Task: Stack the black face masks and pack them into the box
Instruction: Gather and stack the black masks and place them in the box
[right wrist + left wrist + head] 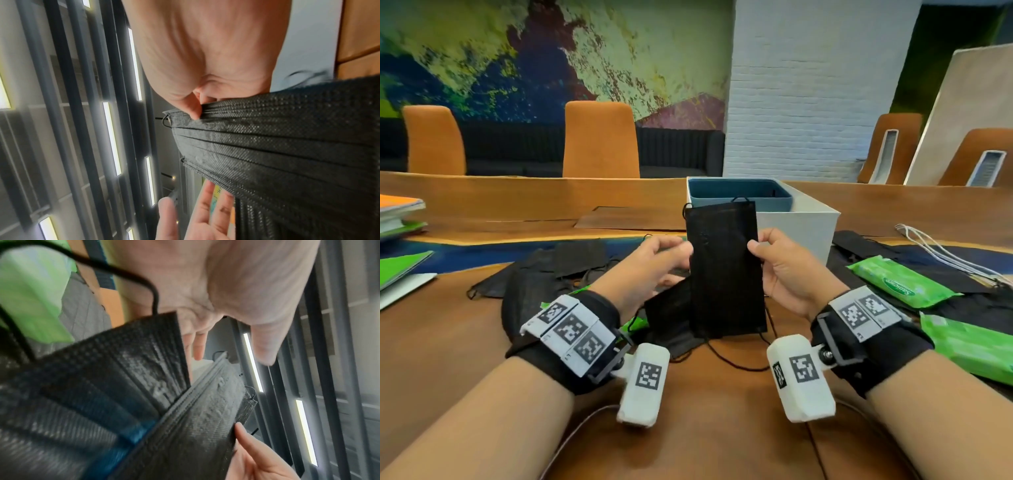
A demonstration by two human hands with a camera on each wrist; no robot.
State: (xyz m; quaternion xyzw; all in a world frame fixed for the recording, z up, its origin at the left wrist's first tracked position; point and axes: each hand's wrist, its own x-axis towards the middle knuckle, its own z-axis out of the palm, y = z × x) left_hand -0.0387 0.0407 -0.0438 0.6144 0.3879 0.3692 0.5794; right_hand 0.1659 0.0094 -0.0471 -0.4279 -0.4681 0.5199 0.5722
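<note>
A stack of black face masks (726,270) stands upright in the air in front of the white box (801,222), which has a blue inside. My right hand (756,250) pinches the stack's right edge; in the right wrist view the thumb (193,108) presses on the pleats. My left hand (674,255) is at the stack's left edge, and both wrist views show its fingers (197,348) fairly straight. A second black mask (671,315) slants below and against that palm; I cannot tell whether it is gripped. Loose ear loops hang under the stack.
More black masks lie loose on the table at the left (582,253) and right (859,245). Two green wipe packs (900,282) and white cords (941,253) sit at the right. Books (397,212) and a green folder (400,267) lie at the left edge. Orange chairs stand behind.
</note>
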